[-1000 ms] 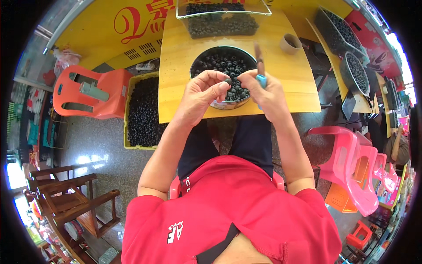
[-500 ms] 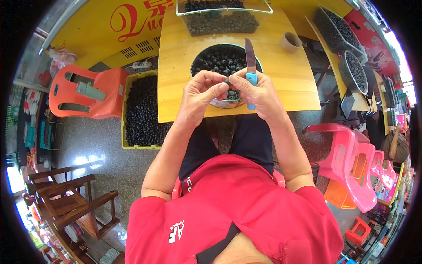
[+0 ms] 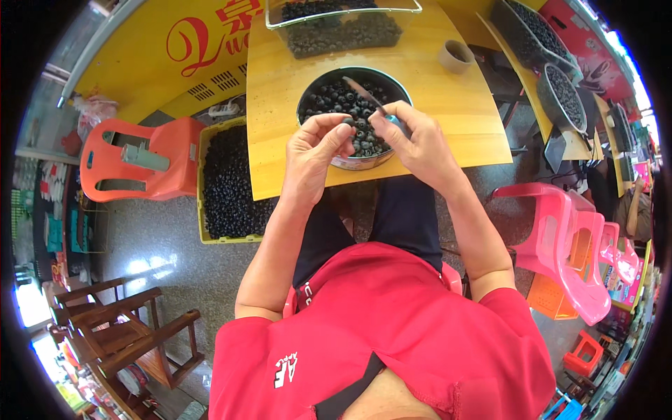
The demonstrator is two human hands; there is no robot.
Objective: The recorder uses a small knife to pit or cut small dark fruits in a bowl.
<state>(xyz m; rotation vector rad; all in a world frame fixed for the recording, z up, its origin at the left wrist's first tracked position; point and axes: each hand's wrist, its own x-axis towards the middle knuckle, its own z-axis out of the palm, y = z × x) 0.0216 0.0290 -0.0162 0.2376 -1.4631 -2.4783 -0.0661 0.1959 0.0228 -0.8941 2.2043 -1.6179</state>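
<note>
My left hand (image 3: 315, 147) pinches a small dark round piece (image 3: 348, 122) between thumb and fingertips, over the near side of a round tub (image 3: 302, 103). Its kind is not clear to me. My right hand (image 3: 418, 140) is closed round the blue handle of a knife (image 3: 364, 92), whose blade slants up and left above the tub. The two hands are slightly apart. Many similar dark, shiny round pieces (image 3: 365, 137) fill the tub, which stands near the front edge of the wooden table (image 3: 448, 129).
A clear bin (image 3: 343, 35) of dark pieces stands farther back, with a brown cup (image 3: 456, 57) to its right. On the floor left of the table is a yellow crate (image 3: 203, 182), beside an orange stool (image 3: 183, 157). Pink chairs (image 3: 553, 231) stand at the right.
The knife has tipped from upright to a leftward slant over the tub. My right hand has turned and drawn slightly away from my left, which still pinches a dark piece.
</note>
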